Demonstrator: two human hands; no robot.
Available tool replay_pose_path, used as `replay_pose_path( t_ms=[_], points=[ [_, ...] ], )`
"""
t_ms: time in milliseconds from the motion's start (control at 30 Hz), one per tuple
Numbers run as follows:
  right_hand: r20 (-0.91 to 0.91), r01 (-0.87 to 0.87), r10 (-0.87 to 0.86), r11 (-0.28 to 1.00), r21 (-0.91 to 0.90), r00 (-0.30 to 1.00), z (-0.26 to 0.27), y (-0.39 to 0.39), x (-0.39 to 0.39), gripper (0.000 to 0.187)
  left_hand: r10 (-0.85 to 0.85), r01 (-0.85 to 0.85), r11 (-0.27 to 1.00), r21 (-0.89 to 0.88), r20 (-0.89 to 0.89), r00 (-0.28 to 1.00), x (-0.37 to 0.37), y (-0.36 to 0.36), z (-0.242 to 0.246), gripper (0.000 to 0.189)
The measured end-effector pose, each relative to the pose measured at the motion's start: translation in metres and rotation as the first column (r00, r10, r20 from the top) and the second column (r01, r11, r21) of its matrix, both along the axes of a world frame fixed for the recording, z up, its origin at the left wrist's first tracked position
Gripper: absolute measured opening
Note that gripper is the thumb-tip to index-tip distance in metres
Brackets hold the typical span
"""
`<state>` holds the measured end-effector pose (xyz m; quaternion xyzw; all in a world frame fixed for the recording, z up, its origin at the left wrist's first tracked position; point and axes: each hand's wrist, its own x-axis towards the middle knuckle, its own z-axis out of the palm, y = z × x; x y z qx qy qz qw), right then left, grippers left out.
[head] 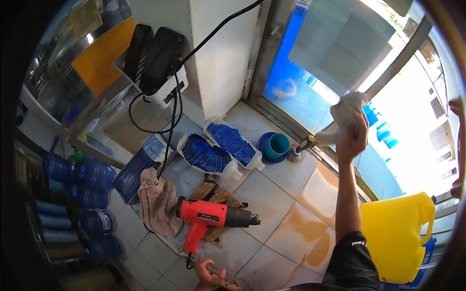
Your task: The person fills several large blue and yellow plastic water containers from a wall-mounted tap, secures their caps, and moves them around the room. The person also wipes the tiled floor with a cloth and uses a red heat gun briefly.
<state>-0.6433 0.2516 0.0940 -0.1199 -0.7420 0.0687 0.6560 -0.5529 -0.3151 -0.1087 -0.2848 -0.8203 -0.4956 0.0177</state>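
My right hand [352, 140] is raised at the end of an outstretched arm and grips a pale, dirty cloth [349, 109]. The cloth is in front of the glass door [327, 78]; whether it touches the pane I cannot tell. My left hand [209, 272] is low at the bottom of the view, fingers apart and nothing in them, near the edge of the tiled ledge. Just above it lies a red heat gun [204, 214] with a black nozzle pointing right. Pieces of wood [214, 196] are under the gun, and a pinkish rag [158, 207] lies to its left.
Two cut-open plastic bottles [205, 154] [233, 142] with blue-stained insides lie behind the gun. Beside them are a teal cup [278, 144] and a scraper [305, 143]. Brown liquid [298, 222] wets the tiles. A yellow jerrycan [395, 236] stands right; a black cable [218, 27] hangs across.
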Motion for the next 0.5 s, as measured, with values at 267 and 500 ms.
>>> replay_pose_path(
  t_ms=[267,500],
  points=[
    [0.733,-0.453,0.295,0.891,0.021,0.613,-0.033,0.016,-0.182,0.043,0.070,-0.069,0.996,-0.053,0.022,0.997,0.007,-0.003,-0.002,0.051],
    [0.856,-0.290,-0.489,0.805,0.517,0.167,-0.127,-0.002,-0.220,0.030,0.078,-0.077,0.994,-0.077,0.005,0.997,0.006,-0.002,0.000,0.050]
  ],
)
